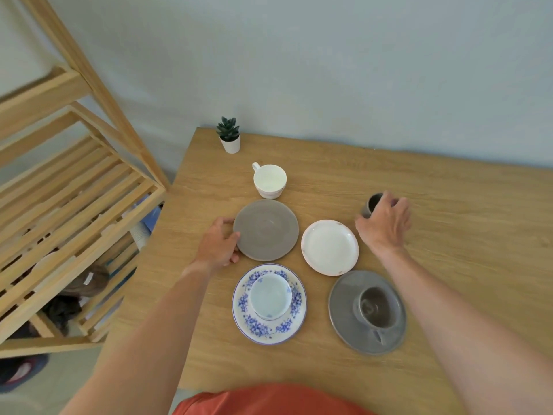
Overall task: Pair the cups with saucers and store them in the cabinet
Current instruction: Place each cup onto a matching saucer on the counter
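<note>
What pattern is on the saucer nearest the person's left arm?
Blue flowers on white with a thin blue rim, on the floral saucer; head view.

No readable text, label, brand, number or sign anywhere. Only a small pale tag (87,278) on a dark bundle low in the wooden shelf unit (74,187), too small and blurred to make out. Blue floral pattern on one saucer (294,298), no lettering.
</note>
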Motion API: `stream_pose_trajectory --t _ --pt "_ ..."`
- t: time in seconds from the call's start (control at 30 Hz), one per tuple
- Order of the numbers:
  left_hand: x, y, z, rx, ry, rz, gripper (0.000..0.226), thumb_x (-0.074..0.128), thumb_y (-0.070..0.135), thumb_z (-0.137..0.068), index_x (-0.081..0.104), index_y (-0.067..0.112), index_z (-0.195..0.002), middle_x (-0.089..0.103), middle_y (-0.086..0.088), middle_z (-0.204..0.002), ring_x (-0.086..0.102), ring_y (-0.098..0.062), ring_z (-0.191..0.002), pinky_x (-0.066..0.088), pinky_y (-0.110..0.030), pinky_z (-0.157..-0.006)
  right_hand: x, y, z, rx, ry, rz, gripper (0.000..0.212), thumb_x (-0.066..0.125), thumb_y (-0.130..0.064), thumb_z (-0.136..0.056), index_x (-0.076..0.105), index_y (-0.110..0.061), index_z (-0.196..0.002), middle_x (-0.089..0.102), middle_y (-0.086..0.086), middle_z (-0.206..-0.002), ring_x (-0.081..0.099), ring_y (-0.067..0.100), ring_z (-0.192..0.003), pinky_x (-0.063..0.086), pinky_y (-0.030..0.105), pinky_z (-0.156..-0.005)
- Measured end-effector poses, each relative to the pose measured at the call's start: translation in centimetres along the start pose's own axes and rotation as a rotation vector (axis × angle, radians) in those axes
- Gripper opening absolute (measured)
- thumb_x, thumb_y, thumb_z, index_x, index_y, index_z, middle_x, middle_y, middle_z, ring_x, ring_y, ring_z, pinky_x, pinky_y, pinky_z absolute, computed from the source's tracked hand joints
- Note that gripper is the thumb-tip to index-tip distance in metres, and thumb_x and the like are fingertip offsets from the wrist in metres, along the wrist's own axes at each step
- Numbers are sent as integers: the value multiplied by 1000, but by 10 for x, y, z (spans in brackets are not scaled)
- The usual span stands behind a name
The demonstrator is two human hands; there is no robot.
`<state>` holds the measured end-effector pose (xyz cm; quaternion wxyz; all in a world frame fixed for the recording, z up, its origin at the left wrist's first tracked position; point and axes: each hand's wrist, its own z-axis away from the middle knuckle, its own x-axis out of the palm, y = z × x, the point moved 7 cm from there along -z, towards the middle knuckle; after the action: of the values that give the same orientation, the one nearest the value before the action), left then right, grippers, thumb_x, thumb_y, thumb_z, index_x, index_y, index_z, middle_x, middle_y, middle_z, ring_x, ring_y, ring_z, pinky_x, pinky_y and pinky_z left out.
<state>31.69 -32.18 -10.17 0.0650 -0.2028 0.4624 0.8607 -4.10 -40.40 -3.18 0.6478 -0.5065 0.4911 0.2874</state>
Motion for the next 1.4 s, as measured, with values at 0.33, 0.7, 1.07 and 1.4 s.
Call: stream_pose_trajectory --t 0.33,0.7,1.07,1.4 --pt "-12 -1 -3 41 21 90 28 50 15 -100 50 24 -127 65 -9 -67 66 -18 -52 56 -29 -46 -4 -33 16 -276 57 -9 46 62 1 -88 46 -2 -132 67 19 -110 60 39 -109 46 49 -87" --pt "-39 -18 -3 9 -3 177 28 53 14 -100 52 25 -126 68 -13 -76 69 -20 -53 57 -30 -48 41 -155 108 -947 -223 -270 24 71 1 -83 71 -5 -106 72 7 -99 63 25 -97 48 36 -90" --pt "-43 -27 1 -13 -65 227 28 56 16 -99 50 26 -125 70 -16 -79 70 -22 -54 58 -31 -48 76 -195 146 -1140 -277 -147 25 74 0 -78 71 -8 -101 69 4 -90 62 24 -90 50 39 -88" --pt "-58 -6 -7 128 -45 -87 17 47 30 -102 57 19 -110 66 -10 -75 67 -22 -56 56 -33 -50 49 -184 141 -1090 -183 -328 33 67 -7 -82 69 -5 -116 69 8 -117 60 22 -114 42 32 -104"
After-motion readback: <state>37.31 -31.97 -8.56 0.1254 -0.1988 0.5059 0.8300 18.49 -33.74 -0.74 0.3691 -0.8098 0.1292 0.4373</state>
